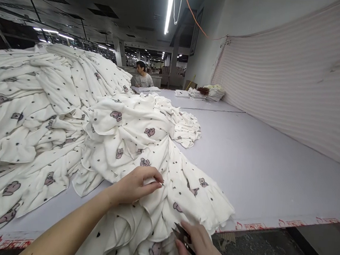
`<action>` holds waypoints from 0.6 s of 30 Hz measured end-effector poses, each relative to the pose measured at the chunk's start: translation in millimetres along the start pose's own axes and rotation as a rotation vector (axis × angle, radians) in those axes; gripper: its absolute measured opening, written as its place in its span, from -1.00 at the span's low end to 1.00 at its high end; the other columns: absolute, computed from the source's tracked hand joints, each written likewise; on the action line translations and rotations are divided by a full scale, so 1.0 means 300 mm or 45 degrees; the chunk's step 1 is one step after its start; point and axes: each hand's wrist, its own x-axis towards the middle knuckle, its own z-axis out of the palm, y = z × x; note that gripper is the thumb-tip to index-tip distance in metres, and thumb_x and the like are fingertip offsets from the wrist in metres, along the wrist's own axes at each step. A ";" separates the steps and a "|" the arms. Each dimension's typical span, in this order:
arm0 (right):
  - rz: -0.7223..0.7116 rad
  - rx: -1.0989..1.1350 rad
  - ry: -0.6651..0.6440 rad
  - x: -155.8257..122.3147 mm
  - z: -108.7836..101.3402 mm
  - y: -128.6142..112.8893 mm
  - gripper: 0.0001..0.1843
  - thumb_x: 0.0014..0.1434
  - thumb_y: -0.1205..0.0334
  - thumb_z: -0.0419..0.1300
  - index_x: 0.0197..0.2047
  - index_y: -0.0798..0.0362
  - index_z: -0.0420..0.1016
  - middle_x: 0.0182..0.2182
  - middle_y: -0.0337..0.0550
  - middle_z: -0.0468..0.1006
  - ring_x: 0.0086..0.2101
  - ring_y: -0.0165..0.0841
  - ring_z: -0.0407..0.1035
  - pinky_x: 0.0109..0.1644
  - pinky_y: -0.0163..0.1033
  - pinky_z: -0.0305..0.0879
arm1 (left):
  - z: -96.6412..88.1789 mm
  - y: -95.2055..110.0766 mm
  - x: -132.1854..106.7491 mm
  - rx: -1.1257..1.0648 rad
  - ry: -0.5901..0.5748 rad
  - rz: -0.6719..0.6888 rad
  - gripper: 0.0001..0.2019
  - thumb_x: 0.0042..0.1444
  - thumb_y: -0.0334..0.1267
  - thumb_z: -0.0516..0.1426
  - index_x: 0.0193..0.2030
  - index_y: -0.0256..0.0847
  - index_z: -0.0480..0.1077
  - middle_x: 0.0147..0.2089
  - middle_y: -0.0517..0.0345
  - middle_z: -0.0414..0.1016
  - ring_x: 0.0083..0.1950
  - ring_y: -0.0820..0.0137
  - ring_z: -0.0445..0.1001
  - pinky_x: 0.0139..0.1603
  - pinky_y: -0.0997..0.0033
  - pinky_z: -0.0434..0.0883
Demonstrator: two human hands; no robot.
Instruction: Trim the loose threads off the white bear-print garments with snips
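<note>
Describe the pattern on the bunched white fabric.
Mauve bears and small dark marks dot the white fabric, in the head view.

On the tabletop [272, 169] before me lies a bunched cloth [134, 140], with a larger heap [45, 83] to its left. My left hand [138, 185] is over the cloth's middle; my right hand [204, 248], with snips [183, 234], is nearer me. Beyond the heap is a person [144, 80]; stacks [214, 93] lie at the far end, a hanging sheet [284, 81] along the right.
</note>
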 end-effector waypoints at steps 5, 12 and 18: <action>0.171 0.361 -0.102 0.053 0.005 -0.004 -0.70 0.19 0.22 -0.03 -0.06 -0.08 0.43 -0.24 -0.13 0.52 -0.41 -0.30 0.49 -0.40 -0.30 0.36 | 0.001 0.006 -0.007 -0.070 -0.073 0.026 -0.91 0.21 -0.30 0.09 -0.24 -0.15 0.43 -0.24 0.22 0.52 -0.19 0.45 0.47 -0.11 0.50 0.33; 0.418 0.812 -0.006 0.221 -0.028 0.019 -0.81 0.19 0.16 0.07 -0.43 0.01 0.36 -0.52 -0.28 0.40 -0.46 -0.36 0.32 -0.40 -0.36 0.22 | 0.145 0.041 -0.010 0.145 -0.161 0.048 -0.66 -0.10 -0.04 0.30 -0.21 -0.15 0.41 -0.24 0.16 0.50 -0.24 0.29 0.43 -0.22 0.39 0.29; 0.404 0.589 0.234 0.281 -0.019 0.048 -0.93 0.11 0.30 0.09 -0.30 -0.01 0.36 -0.44 -0.25 0.46 -0.41 -0.32 0.37 -0.36 -0.31 0.23 | 0.175 0.062 0.053 -0.371 0.038 -0.234 -0.83 0.18 -0.23 0.04 -0.31 -0.20 0.43 -0.35 0.20 0.48 -0.26 0.37 0.43 -0.22 0.46 0.30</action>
